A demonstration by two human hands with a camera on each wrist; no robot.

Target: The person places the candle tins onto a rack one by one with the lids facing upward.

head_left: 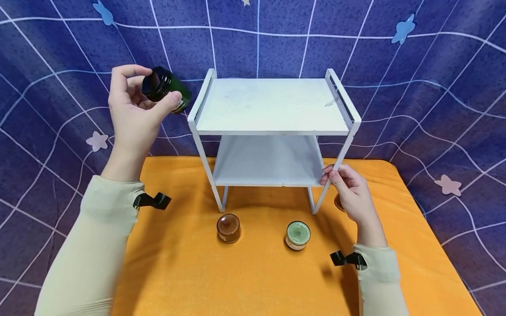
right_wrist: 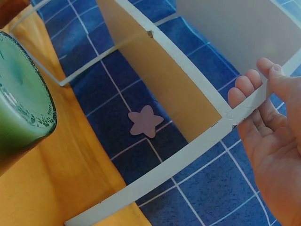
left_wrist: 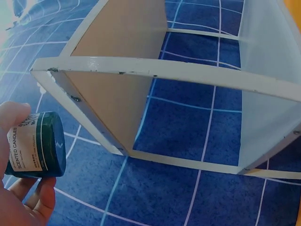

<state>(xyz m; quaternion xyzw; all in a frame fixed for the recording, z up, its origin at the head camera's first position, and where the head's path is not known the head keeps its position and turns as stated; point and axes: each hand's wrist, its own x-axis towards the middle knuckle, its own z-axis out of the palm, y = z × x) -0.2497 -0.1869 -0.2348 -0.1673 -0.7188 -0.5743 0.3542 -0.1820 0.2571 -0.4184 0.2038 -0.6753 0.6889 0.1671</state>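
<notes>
My left hand (head_left: 132, 107) grips a dark green scented candle jar (head_left: 176, 90), raised beside the upper left side of a small white two-tier shelf (head_left: 272, 107). The jar is tipped on its side; its label reads "SCENTED CANDLES" in the left wrist view, where thumb and fingers (left_wrist: 44, 195) wrap it. Lower down on the other side, my right hand (head_left: 353, 193) pinches the shelf's right front leg (head_left: 343, 151) near the lower tier. Seen from the right wrist, fingers (right_wrist: 244, 87) curl round that white bar.
On the orange cloth (head_left: 257, 281) in front of the shelf stand an amber candle jar (head_left: 228, 228) and a light green candle jar (head_left: 298, 235). Another brownish jar (head_left: 338, 202) is mostly hidden behind the right hand. A blue star-patterned curtain (head_left: 276, 39) hangs behind.
</notes>
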